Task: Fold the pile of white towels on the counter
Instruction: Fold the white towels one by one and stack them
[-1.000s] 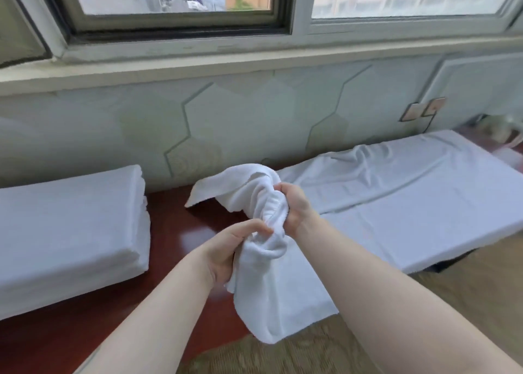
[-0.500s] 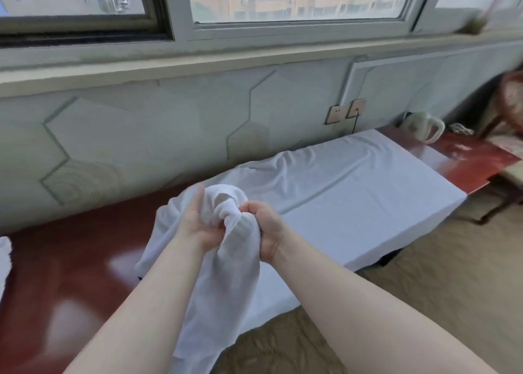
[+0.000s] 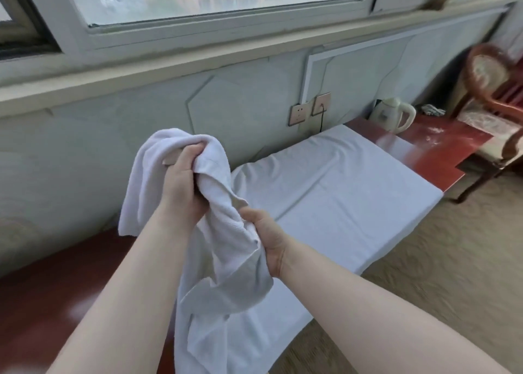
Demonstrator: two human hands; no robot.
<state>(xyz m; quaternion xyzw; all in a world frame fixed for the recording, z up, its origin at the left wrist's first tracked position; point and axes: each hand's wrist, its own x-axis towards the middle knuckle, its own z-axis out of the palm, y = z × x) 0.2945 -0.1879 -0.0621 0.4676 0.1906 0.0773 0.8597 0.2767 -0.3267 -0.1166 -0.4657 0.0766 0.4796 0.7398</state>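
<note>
The white towel (image 3: 215, 204) is soft and fluffy, all bunched up and twisted into lumpy folds. It is up in the air, held in front of the person, above the near edge of the worktop (image 3: 51, 288). The left hand (image 3: 181, 187) has a tight grip on the top part, with the fingers curled round a thick wad of cloth. A flap of the towel hangs over the back of that hand and droops down its left side. The right hand (image 3: 268, 237) is lower and just to the right of the left hand. Its grip is tight too, clenched round a bunch of the same towel. Below both hands the rest of the towel hangs down in loose, wavy folds.

Behind and to the right of the hands, a big white sheet (image 3: 339, 192) lies flat on the worktop, with a few long creases in it. The worktop is dark red, smooth and shiny. Far off to the right of the hands, a cream kettle (image 3: 392, 116) with a round handle stands on it.

On the pale wall behind the hands are two square sockets (image 3: 310, 110), one with a black cord plugged in. A red wooden chair (image 3: 492, 99) with a patterned seat is blurry at the far right.
</note>
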